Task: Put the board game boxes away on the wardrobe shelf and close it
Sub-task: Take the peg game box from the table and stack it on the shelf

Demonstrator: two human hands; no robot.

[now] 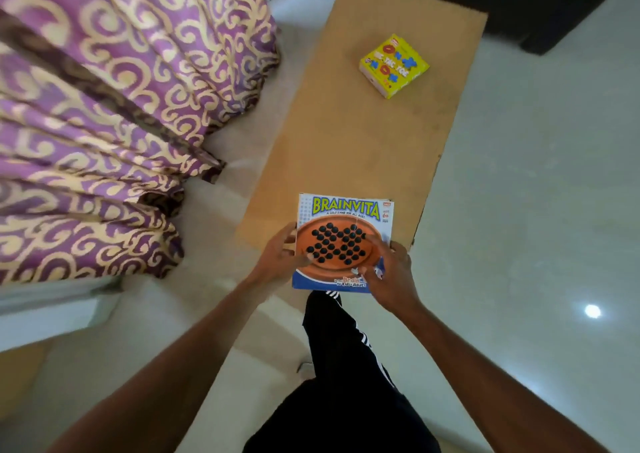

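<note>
A flat blue and white Brainvita box [346,224] with an orange peg board printed on it is at the near end of a long brown table [363,141]. My left hand [280,255] grips its left edge, thumb on the lid. My right hand [391,269] grips its lower right corner. Whether the box rests on the table or is lifted off it I cannot tell. A small yellow Tic Tac Toe box [393,65] lies flat near the table's far end, well away from both hands. No wardrobe is in view.
Purple and gold patterned curtains [104,106] hang along the left. Pale glossy floor [536,193] runs along the table's right side. A dark piece of furniture [554,9] stands at the far right. My leg in black trousers [343,366] is below the box.
</note>
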